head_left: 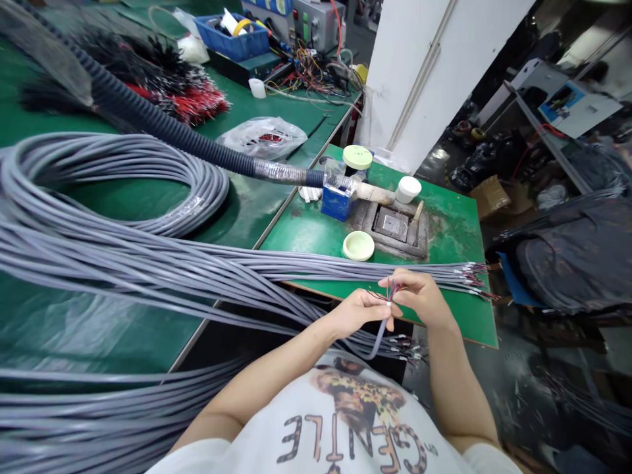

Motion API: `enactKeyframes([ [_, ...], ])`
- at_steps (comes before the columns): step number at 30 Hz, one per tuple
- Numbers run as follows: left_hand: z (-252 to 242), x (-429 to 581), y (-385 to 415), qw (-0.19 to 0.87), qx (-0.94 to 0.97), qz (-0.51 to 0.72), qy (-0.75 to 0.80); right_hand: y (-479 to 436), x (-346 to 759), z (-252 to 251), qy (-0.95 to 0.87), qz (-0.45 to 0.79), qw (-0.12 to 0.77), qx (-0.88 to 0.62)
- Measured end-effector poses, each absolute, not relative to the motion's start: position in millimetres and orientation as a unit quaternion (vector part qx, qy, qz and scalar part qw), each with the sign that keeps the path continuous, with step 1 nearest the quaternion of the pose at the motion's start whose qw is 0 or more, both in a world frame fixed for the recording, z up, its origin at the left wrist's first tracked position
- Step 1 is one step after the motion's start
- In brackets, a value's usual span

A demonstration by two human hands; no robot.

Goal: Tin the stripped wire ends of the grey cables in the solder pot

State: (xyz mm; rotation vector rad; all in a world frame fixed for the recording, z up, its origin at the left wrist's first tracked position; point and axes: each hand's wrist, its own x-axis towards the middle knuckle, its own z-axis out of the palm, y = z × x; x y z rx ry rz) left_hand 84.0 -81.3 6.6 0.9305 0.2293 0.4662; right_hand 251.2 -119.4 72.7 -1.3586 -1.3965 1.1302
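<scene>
My left hand [359, 312] pinches the end of one grey cable [379, 336] just below its stripped tip. My right hand [421, 296] is closed on the thin coloured wires [392, 289] that fan out of that tip. Both hands meet in front of my chest, just off the near edge of the small green table [454, 224]. A thick bundle of grey cables [197, 270] runs from the left across the bench, and its stripped ends [474, 276] lie on the small table past my right hand.
A metal solder pot [395, 227] is set into the small table, with a blue holder [336, 199], a green lid [358, 245] and capped jars beside it. A black corrugated hose [162, 125] crosses above. Coiled grey cable [123, 178] and red-black wire bundles [178, 85] lie on the long bench.
</scene>
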Motion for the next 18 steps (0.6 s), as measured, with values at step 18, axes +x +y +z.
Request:
enactKeyframes([
  [18,-3.2,71.0,-86.4,0.926,0.309,0.19,0.102,-97.6,263.8,53.8,-0.33,0.476,0.673,-0.46],
])
